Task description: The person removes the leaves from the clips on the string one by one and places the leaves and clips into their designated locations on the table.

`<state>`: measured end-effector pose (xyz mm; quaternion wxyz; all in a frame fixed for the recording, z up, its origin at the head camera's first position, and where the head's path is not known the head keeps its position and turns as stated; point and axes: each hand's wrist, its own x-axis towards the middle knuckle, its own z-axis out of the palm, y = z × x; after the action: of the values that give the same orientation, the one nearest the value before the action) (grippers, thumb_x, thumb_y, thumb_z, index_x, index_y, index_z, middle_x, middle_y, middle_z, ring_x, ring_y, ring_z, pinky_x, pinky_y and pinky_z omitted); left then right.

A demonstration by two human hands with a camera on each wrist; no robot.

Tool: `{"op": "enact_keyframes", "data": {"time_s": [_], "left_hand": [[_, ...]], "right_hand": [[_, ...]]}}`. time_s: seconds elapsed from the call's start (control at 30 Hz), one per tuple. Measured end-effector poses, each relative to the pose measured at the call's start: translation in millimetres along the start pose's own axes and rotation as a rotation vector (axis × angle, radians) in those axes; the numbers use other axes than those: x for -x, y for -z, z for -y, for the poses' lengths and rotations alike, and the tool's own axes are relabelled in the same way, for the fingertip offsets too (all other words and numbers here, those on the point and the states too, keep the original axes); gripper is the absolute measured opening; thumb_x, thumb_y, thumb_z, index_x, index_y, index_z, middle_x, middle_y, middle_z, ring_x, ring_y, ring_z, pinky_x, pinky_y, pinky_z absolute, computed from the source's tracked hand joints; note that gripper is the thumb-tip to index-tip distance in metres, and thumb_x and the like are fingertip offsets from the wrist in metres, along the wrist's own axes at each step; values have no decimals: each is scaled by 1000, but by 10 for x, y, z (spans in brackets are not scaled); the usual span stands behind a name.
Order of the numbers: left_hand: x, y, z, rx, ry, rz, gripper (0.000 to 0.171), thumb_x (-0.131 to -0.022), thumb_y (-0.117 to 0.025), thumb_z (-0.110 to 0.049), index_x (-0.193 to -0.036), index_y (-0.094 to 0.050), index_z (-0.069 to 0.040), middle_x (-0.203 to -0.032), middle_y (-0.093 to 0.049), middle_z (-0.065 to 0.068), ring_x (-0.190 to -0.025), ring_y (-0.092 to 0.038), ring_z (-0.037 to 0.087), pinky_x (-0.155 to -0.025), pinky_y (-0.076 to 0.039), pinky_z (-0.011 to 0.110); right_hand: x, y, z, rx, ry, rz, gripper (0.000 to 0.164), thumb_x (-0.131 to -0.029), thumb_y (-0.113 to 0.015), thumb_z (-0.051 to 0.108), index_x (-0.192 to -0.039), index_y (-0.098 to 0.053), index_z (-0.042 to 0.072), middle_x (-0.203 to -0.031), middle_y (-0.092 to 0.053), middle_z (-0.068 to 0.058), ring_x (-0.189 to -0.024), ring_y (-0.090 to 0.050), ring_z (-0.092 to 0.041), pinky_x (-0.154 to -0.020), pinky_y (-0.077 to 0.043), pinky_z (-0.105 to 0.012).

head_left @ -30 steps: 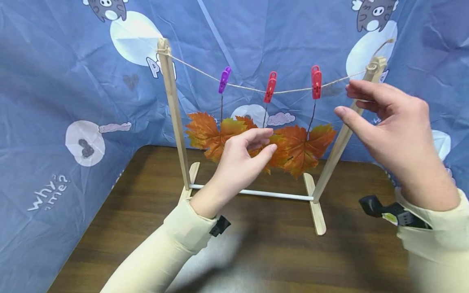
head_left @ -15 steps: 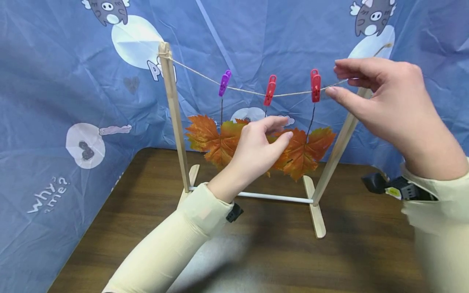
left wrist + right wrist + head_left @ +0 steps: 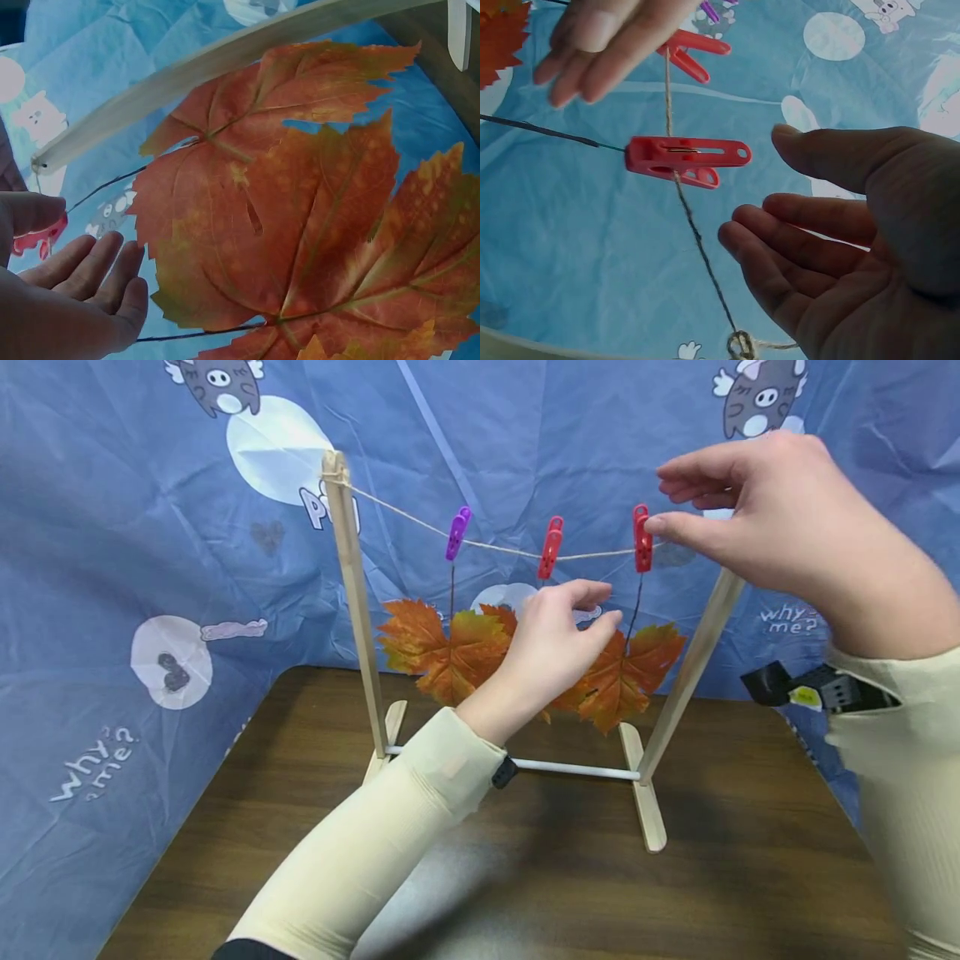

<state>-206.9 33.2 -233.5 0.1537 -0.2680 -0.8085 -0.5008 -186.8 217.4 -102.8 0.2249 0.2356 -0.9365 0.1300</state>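
Note:
A red clothespin point(image 3: 642, 545) clips the stem of an orange maple leaf point(image 3: 615, 689) to the twine point(image 3: 405, 514). My right hand point(image 3: 787, 518) is beside this clothespin, thumb and fingers spread. In the right wrist view, a gap separates the thumb from the handles of the clothespin point(image 3: 682, 155). My left hand point(image 3: 551, 635) is in front of the hanging leaves, below the middle red clothespin point(image 3: 550, 552), its thumb apart from the fingers and holding nothing. It hides much of the middle leaf. Farther left, a purple clothespin point(image 3: 458, 533) holds another maple leaf point(image 3: 438, 652).
The twine runs between two wooden posts point(image 3: 352, 610), joined low down by a white rod point(image 3: 577, 769). The stand's wooden feet point(image 3: 649, 810) rest on a brown table point(image 3: 675, 902). A blue printed cloth point(image 3: 600, 435) hangs behind.
My right hand has moved left from beside the right post to the right-hand red clothespin. My left hand has moved right and upward across the leaves.

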Motion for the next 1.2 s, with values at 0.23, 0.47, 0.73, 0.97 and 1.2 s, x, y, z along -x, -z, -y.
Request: {"op": "enact_keyframes", "data": {"time_s": [0.23,0.47,0.73,0.97,1.2], "left_hand": [[-124,-85,-38,-39,2,29,31,-97,-72,-18,-124,-72,-4,-116,-73,4,-107,-65,10,-88,-46,18],[-221,-179,-43,-32,-2,58,27,-97,-73,-17,-120,-75,-4,-109,-75,3,-98,-67,8,-83,-47,16],[-266,-233,-5,-35,-5,50,17,-98,-71,-17,-108,-80,-7,-92,-75,-3,-75,-61,6,-68,-46,18],[-286,-225,5,-32,-14,38,16,-98,-71,-17,-105,-80,-6,-87,-74,-3,-71,-58,9,-64,-45,20],[-288,-232,9,-36,-29,23,14,-98,-71,-15,-104,-81,-7,-88,-75,-3,-71,-58,8,-65,-45,20]], "right_hand": [[-161,45,-8,27,-19,121,53,-94,-75,33,-133,-65,-2,-119,-70,-20,-107,-67,-35,-88,-45,-41],[-242,9,-6,47,-18,238,51,-96,-74,30,-131,-64,-6,-112,-72,-20,-100,-68,-32,-81,-52,-44],[-316,-27,-6,52,-10,307,45,-98,-71,29,-125,-67,-6,-107,-72,-19,-93,-67,-30,-77,-53,-45],[-350,-14,-9,84,18,306,34,-97,-73,29,-111,-75,-2,-93,-74,-12,-81,-64,-23,-65,-48,-36],[-337,-22,-17,88,95,235,29,-97,-73,24,-106,-77,-3,-87,-75,-12,-72,-64,-20,-56,-45,-24]]}}
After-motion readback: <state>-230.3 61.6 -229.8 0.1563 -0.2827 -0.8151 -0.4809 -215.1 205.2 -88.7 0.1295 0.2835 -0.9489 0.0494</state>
